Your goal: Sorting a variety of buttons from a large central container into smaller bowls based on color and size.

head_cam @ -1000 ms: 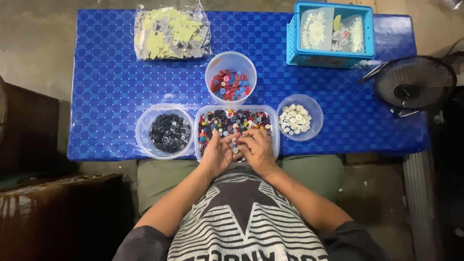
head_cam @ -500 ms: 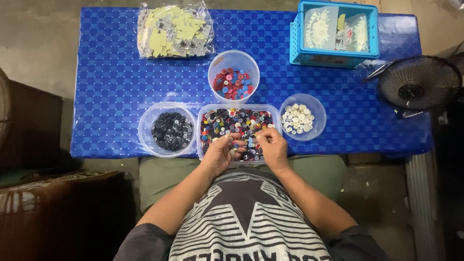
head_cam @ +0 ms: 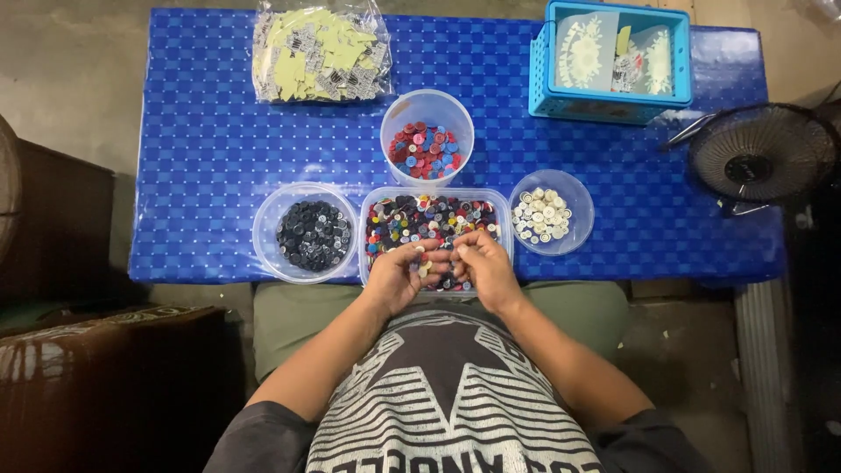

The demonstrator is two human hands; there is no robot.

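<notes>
Your right hand (head_cam: 484, 270) has slid back toward your left hand (head_cam: 399, 276) since half a second ago, when it was nearer the right end of the tub. Now both of your hands meet over the near edge of the clear square tub (head_cam: 378, 203), which is full of mixed buttons (head_cam: 427, 217) in many colours. Your fingertips come close together in the middle, and your left hand is cupped with a few pale buttons (head_cam: 424, 266) lying in it. Your right fingers are pinched in beside them, but they are too small to show if they hold a button, so you cannot tell.

To the left of the tub, just beside it, sits a round bowl of dark buttons (head_cam: 312, 235). To the right, also just beside it, sits a round bowl of white buttons (head_cam: 542, 215). Behind the tub stands a clear cup of red and blue buttons (head_cam: 425, 149).

All of these sit on a blue table (head_cam: 201, 149). At the far side lies a clear bag of yellow-green card pieces (head_cam: 317, 48). A blue basket (head_cam: 543, 92) sits at the far right, and a small black fan (head_cam: 764, 158) is by the right edge.
</notes>
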